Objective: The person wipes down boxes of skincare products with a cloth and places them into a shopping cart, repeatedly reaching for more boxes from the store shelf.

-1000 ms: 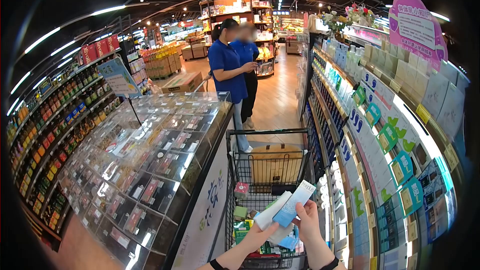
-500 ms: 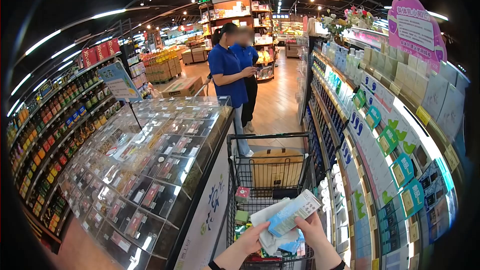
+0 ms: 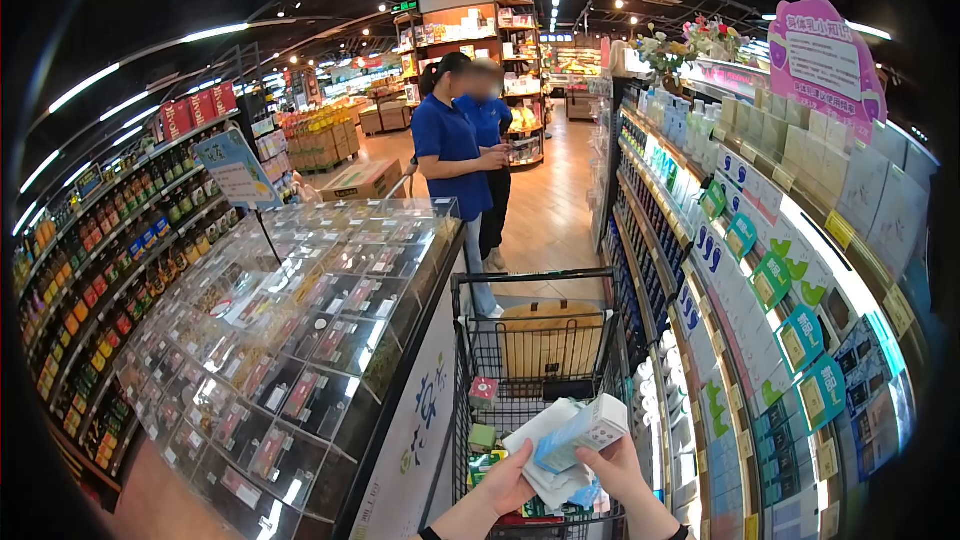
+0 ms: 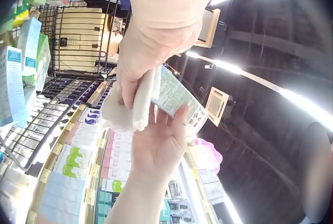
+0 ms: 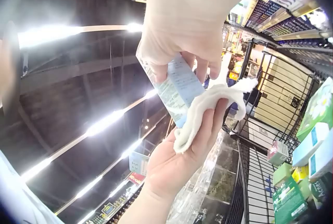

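Observation:
A white cloth (image 3: 543, 423) is gripped in my left hand (image 3: 504, 482), folded against one end of a blue-and-white carton (image 3: 603, 422). My right hand (image 3: 620, 466) holds that carton by its other end, thumb on the near face. Seen from the left wrist, the cloth (image 4: 121, 110) hangs between fingers and thumb, and small print covers the carton's face (image 4: 174, 95). In the right wrist view the cloth (image 5: 205, 107) wraps over the lower end of the carton (image 5: 183, 83). Both hands are above the wire shopping cart (image 3: 535, 274).
Several boxes, including a green carton (image 5: 290, 203), lie in the cart. On the left stands a clear-lidded bin display (image 3: 300, 320); on the right, a lit shelf (image 3: 745, 340) of boxed goods. Two people in blue shirts (image 3: 452, 145) stand ahead beyond the cart.
The carton has tilted and turned in my right hand, so its patterned end now faces the head camera. The cloth has spread further over its left end. Both hands have shifted slightly lower.

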Demonstrator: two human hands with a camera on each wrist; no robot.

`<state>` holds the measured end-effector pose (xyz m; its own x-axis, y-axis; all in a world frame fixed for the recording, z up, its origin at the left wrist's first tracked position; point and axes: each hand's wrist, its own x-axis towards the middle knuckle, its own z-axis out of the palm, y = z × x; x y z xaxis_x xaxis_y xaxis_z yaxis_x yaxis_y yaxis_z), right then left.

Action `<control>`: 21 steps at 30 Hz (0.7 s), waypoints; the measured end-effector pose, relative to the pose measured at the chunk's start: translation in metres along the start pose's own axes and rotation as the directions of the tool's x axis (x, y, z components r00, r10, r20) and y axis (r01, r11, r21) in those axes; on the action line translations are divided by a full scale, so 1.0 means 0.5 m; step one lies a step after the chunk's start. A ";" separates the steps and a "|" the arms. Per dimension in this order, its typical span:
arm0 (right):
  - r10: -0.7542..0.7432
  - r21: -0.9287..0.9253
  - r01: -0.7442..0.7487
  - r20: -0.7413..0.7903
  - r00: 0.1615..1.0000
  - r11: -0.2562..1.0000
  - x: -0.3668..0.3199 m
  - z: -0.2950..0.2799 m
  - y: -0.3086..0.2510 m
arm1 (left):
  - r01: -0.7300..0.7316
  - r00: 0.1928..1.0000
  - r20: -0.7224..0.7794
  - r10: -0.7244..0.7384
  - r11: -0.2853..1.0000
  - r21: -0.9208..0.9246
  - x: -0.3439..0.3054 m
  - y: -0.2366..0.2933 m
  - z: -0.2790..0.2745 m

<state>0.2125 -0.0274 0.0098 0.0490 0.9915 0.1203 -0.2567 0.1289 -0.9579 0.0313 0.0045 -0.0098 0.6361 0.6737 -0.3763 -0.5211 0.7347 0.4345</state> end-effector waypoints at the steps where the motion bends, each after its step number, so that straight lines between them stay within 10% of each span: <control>1: -0.023 -0.020 0.023 0.000 1.000 1.000 -0.003 0.005 -0.005 | 0.003 1.000 -0.012 -0.003 1.000 -0.010 -0.002 0.000 0.003; 18: -0.056 -0.029 0.050 -0.216 0.975 0.998 0.025 -0.016 0.025 | -0.084 0.992 -0.095 0.084 0.996 0.001 0.018 -0.015 -0.062; 21: 0.098 -0.030 -0.106 -0.208 0.973 0.994 0.021 0.005 0.038 | -0.139 0.926 -0.168 0.337 0.720 0.680 0.038 -0.040 -0.078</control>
<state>0.2058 -0.0144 -0.0065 0.2231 0.9743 -0.0305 -0.2313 0.0225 -0.9726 0.0315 0.0055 -0.0577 0.3182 0.8852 -0.3394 -0.0759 0.3807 0.9216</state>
